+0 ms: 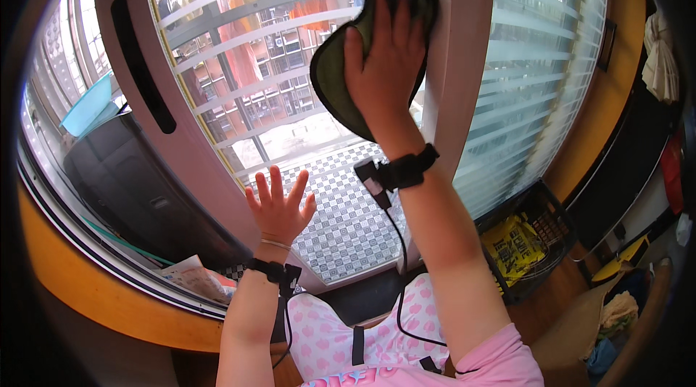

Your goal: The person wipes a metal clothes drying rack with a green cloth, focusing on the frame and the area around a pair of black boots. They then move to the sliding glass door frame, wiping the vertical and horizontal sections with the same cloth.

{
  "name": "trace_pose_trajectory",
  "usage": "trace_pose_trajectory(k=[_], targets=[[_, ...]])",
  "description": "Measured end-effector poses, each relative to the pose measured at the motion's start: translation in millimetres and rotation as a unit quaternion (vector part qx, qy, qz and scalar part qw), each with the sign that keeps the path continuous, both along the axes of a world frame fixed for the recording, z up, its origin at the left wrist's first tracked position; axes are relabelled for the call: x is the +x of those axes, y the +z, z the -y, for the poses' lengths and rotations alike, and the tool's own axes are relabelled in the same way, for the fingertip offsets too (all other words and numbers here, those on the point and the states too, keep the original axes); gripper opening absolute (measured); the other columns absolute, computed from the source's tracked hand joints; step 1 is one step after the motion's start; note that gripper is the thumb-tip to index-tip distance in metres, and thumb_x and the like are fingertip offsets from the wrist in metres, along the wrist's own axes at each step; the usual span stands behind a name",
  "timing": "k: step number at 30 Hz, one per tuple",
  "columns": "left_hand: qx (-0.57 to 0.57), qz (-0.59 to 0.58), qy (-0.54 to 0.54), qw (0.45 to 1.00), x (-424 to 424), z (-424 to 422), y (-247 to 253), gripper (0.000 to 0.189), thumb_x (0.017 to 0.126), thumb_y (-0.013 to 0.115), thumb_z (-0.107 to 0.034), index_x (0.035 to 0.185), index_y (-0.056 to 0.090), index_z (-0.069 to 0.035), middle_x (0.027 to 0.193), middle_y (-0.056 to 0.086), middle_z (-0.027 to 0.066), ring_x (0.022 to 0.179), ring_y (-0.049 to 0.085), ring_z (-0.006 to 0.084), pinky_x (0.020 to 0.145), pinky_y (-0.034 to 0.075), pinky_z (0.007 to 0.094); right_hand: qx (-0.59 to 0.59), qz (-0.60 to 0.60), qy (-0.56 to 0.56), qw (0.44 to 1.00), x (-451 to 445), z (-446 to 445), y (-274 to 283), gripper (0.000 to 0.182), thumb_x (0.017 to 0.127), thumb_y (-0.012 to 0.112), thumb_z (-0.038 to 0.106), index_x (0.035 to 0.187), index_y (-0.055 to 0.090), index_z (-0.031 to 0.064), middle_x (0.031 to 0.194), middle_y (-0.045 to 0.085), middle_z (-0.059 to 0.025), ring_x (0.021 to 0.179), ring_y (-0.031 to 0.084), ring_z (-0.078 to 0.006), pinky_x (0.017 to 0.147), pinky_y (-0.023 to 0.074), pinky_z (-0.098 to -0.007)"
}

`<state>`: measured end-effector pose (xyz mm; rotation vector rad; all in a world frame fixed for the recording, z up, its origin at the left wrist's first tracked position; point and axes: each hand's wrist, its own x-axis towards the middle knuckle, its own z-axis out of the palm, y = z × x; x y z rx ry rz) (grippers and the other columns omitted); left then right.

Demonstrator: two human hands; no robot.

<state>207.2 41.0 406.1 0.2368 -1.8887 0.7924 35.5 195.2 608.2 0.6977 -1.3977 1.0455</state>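
My right hand (383,72) lies flat on a dark green cleaning cloth (334,82) with a black edge, pressing it against the upper right of a sliding door's glass pane (261,110). The cloth bunches above my fingertips, beside the pale door frame (457,61). Lower down, my left hand (279,207) is raised with its fingers spread and nothing in it. It overlaps the pane's lower left edge; whether it touches the glass I cannot tell. Frosted stripes cross the pane. Both wrists wear black straps with cables.
A black recessed handle (142,63) runs down the door's left stile. Beyond the opening stand a dark bulky object (147,180) and a light blue basin (89,104). At right are a black crate (549,213) holding a yellow bag (514,248), and a cardboard box (571,322) with cloths.
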Motion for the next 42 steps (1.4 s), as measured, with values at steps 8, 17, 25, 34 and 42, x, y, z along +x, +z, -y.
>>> trace_pose_trajectory(k=[8,17,25,34,42], targets=[[0.012,0.0,0.001,1.0,-0.2,-2.5,-1.4,0.058,0.095,0.043,-0.052,0.15,0.038,-0.032,0.159,0.021,0.0216,0.148,0.014,0.0414,0.117,0.005,0.0581,0.004,0.257,0.024,0.966,25.2,12.2,-215.9,0.067,0.094,0.051,0.031,0.149,0.03,-0.0016,0.135,0.041,-0.0346,0.131,0.03,-0.0549,0.113,0.0152,-0.0595],[0.002,-0.011,0.003,1.0,-2.4,1.3,-2.2,0.058,0.095,0.041,-0.053,0.149,0.039,-0.034,0.159,0.022,0.0209,0.148,0.015,0.0404,0.118,0.003,0.0555,-0.066,0.545,0.083,0.832,77.2,19.4,-433.7,0.076,0.099,0.046,0.038,0.152,0.011,-0.0044,0.15,0.019,-0.0379,0.14,0.013,-0.0547,0.115,0.0117,-0.0565],[0.013,-0.007,0.004,1.0,3.0,5.2,-4.7,0.057,0.095,0.043,-0.052,0.15,0.039,-0.034,0.159,0.023,0.0212,0.148,0.016,0.0399,0.118,0.004,0.0549,-0.019,0.3,0.107,0.948,89.9,50.5,-313.4,0.073,0.097,0.046,0.037,0.149,0.022,-0.0075,0.156,0.012,-0.0336,0.142,0.012,-0.053,0.114,0.0049,-0.0614],[-0.023,0.078,-0.041,0.996,6.0,6.7,-51.9,0.063,0.091,0.05,-0.049,0.15,0.038,-0.033,0.161,0.017,0.0208,0.148,0.011,0.0452,0.118,0.002,0.0582,-0.151,0.392,0.05,0.906,71.9,54.6,-358.2,0.073,0.1,0.042,0.044,0.149,0.025,-0.0066,0.154,0.018,-0.0331,0.142,0.017,-0.049,0.116,0.0118,-0.055],[-0.034,0.074,-0.041,0.996,-7.7,-5.8,-44.7,0.064,0.091,0.048,-0.05,0.151,0.035,-0.033,0.16,0.018,0.0215,0.147,0.013,0.0462,0.117,0.003,0.0592,-0.355,0.591,0.061,0.722,63.4,70.5,-561.2,0.074,0.104,0.037,0.049,0.154,0.009,0.0022,0.155,0.019,-0.0257,0.145,0.018,-0.0353,0.118,0.0123,-0.0444]])
